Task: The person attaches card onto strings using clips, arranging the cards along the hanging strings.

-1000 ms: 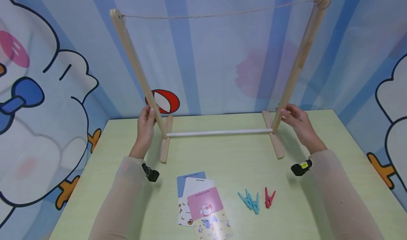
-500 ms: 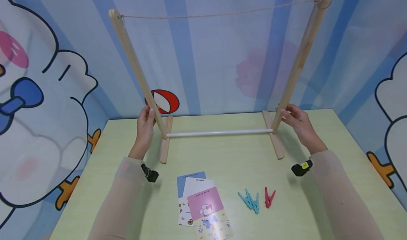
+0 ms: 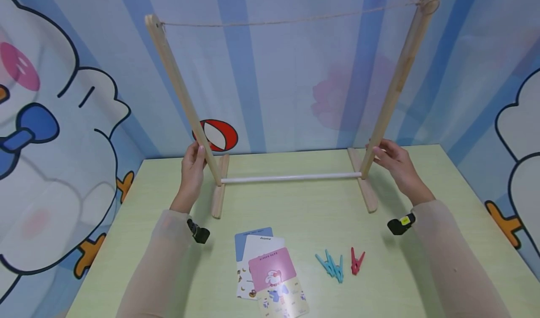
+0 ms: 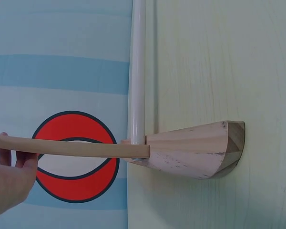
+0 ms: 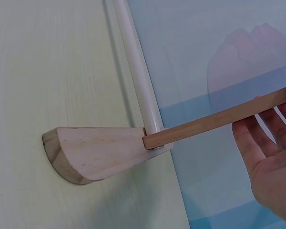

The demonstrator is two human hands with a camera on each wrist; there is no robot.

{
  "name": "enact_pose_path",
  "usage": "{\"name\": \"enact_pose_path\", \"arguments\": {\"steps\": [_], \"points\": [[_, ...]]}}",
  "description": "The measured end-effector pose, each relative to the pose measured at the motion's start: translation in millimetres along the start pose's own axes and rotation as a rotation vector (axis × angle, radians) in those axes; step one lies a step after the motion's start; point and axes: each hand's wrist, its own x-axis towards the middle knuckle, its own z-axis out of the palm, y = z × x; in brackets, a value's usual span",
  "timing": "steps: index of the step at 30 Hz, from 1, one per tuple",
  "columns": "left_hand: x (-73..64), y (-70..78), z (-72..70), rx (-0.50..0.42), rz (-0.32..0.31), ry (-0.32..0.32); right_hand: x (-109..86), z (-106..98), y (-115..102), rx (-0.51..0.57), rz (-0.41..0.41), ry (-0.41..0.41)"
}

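A wooden drying rack stands at the back of the table, with a left post (image 3: 181, 93), a right post (image 3: 396, 88), a white crossbar (image 3: 291, 178) low down and a string (image 3: 270, 23) tied across the top. My left hand (image 3: 192, 175) grips the left post near its lower end, thumb in front. On the other side my right hand (image 3: 396, 166) pinches the right post at a similar height. Each post meets a wooden foot, the left foot (image 4: 195, 148) and the right foot (image 5: 95, 152), both resting on the table.
On the table (image 3: 320, 219) lie overlapping cards, the pink card (image 3: 276, 280) uppermost. Blue clothespins (image 3: 332, 265) and a red clothespin (image 3: 357, 262) lie to their right. A blue striped cartoon backdrop (image 3: 287, 84) rises directly behind the rack.
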Motion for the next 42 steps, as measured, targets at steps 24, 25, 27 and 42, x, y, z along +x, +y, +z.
{"name": "enact_pose_path", "arguments": {"steps": [24,25,27,42], "points": [[-8.2,2.4,-0.2,-0.016,-0.001,-0.01,-2.7,-6,10,-0.064,-0.005,0.002],[-8.5,3.1,-0.2,-0.015,0.001,-0.011,-3.2,-6,10,-0.061,-0.003,0.003],[-9.1,4.9,0.1,-0.006,0.003,-0.012,-4.3,-5,8,-0.056,0.001,0.005],[-14.7,4.3,-2.3,-0.015,-0.013,-0.017,-11.1,-5,7,-0.032,-0.029,-0.012]]}}
